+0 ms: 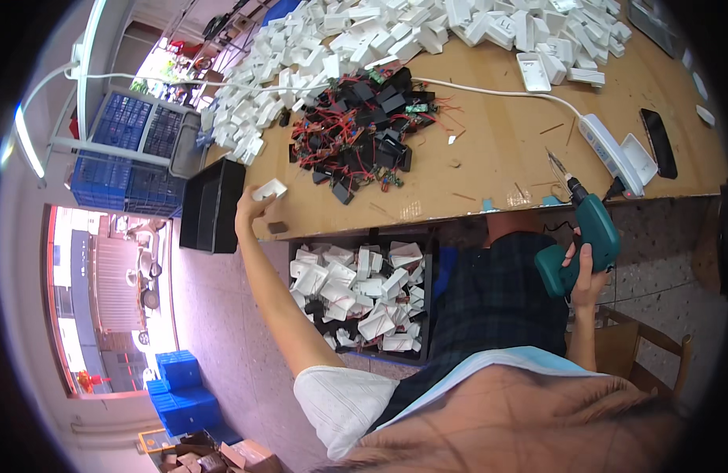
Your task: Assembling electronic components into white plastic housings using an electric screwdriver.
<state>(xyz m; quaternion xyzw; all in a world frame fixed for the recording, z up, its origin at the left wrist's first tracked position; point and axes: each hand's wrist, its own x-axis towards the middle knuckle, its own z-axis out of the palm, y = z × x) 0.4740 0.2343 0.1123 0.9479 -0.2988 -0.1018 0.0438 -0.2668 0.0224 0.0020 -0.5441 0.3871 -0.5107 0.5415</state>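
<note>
At the table's near left edge, my left hand (pixel 250 210) grips a small white plastic housing (pixel 272 190), next to a black bin (pixel 210 206). My right hand (pixel 585 277) is wrapped round the handle of a green soldering gun (pixel 597 230). Its thin metal tip points up and away, over the table's near edge on the right. A heap of black modules with red wires and small green circuit boards (pixel 364 126) lies on the table between the hands. A small dark piece (pixel 278 228) lies at the edge near my left hand.
White housings (pixel 340 47) are piled along the table's far side. A white power strip (pixel 608 154) and a black phone (pixel 658 143) lie at right, with a cable crossing the table. Below the edge stands a crate of white housings (pixel 360 292). A wooden chair (pixel 644 347) is at right.
</note>
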